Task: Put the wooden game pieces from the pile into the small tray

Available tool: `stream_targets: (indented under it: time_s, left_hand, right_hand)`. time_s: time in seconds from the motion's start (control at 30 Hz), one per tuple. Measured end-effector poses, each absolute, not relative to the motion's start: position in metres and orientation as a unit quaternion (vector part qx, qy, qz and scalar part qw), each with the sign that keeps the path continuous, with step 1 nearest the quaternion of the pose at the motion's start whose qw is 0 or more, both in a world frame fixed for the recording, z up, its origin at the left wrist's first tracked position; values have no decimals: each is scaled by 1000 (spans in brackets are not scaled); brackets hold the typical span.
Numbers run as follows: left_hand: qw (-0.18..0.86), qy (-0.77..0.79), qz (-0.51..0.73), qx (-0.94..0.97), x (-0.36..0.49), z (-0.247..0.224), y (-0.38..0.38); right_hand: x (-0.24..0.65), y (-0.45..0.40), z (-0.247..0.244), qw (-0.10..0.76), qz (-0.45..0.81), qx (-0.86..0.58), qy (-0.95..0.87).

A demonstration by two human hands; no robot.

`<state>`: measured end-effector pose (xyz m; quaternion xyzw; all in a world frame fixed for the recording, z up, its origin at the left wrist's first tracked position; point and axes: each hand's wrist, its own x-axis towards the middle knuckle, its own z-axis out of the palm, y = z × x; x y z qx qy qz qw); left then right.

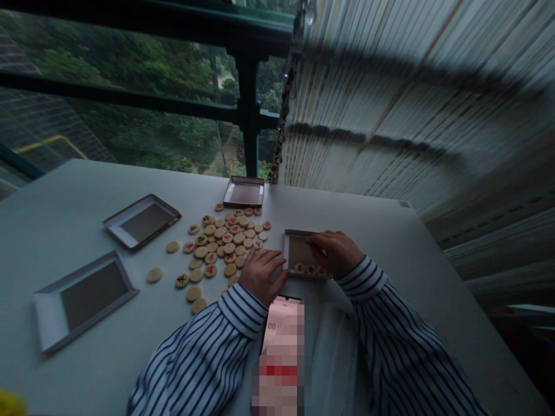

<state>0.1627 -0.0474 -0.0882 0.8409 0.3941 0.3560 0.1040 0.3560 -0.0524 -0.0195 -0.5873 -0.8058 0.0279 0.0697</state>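
Observation:
Round wooden Chinese chess pieces (228,237) lie in a loose heap mid-table, some showing red or black characters and others blank side up. My left hand (262,274) rests at the heap's right edge, fingers stretched out, with the fingertips close to the left wall of a shallow tray (287,250). Inside that tray, several pieces (310,269) stand in a row along the near wall. Over the tray's right side is my right hand (339,252), its fingers curled and pressed together. What these fingers hold, if anything, is hidden.
Three more shallow trays stand around the heap: one at the back (244,205), one at the left (130,237) and one nearer left (47,323). A phone (284,323) lies below my left hand. Behind the white table (338,205) are a window and a blind (347,104).

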Motion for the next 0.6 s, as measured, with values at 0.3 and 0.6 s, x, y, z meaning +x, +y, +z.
stream_targets:
  time_s: [0.3, 0.6]
  left_hand:
    - [114, 398, 428, 803, 161, -85, -45]
    - [125, 399, 495, 761, 157, -81, -43]
  right_hand:
    - [363, -54, -16, 129, -14, -603, -787]
    - [365, -55, -12, 141, -10, -594, -792]
